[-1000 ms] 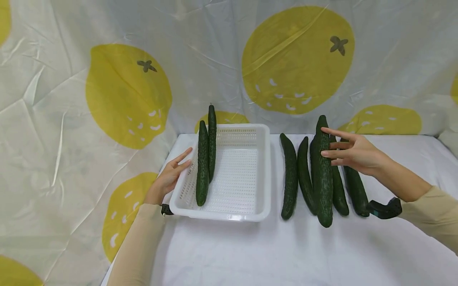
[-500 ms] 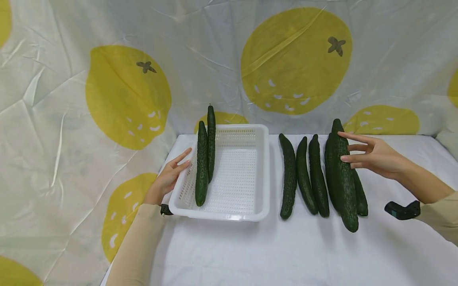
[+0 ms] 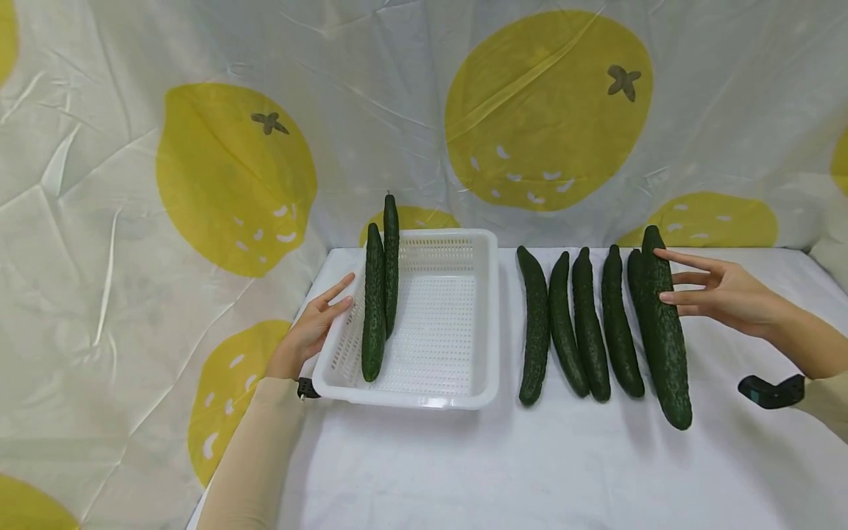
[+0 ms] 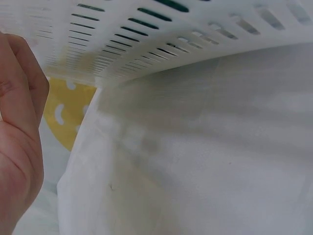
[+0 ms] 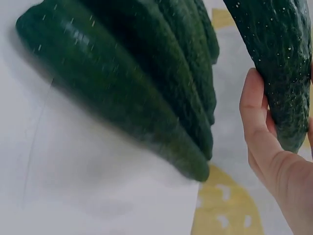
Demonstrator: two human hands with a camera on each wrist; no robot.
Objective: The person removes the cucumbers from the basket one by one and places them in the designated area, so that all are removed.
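Observation:
My right hand (image 3: 735, 294) holds a long dark green cucumber (image 3: 669, 346) by its upper half, thumb on the near side. In the right wrist view this cucumber (image 5: 281, 54) is apart from the others and above the cloth. Just left of it lies a row of several cucumbers (image 3: 620, 324); the rightmost one (image 3: 634, 280) is partly hidden behind the held one. My left hand (image 3: 311, 330) grips the left rim of a white perforated basket (image 3: 490, 331), its thumb over the edge. Two cucumbers (image 3: 373, 309) lean side by side inside, along the left wall.
A white cloth (image 3: 530, 471) covers the table. A lemon-print curtain (image 3: 384, 88) hangs behind the basket and cucumbers and down the left side. A strip of cloth separates the basket from the cucumber row. A black wrist device (image 3: 771, 391) sits at the right cuff.
My right hand has carried the cucumber to the right across the row, uncovering the cucumbers it passed in front of. The left hand and basket have stayed put.

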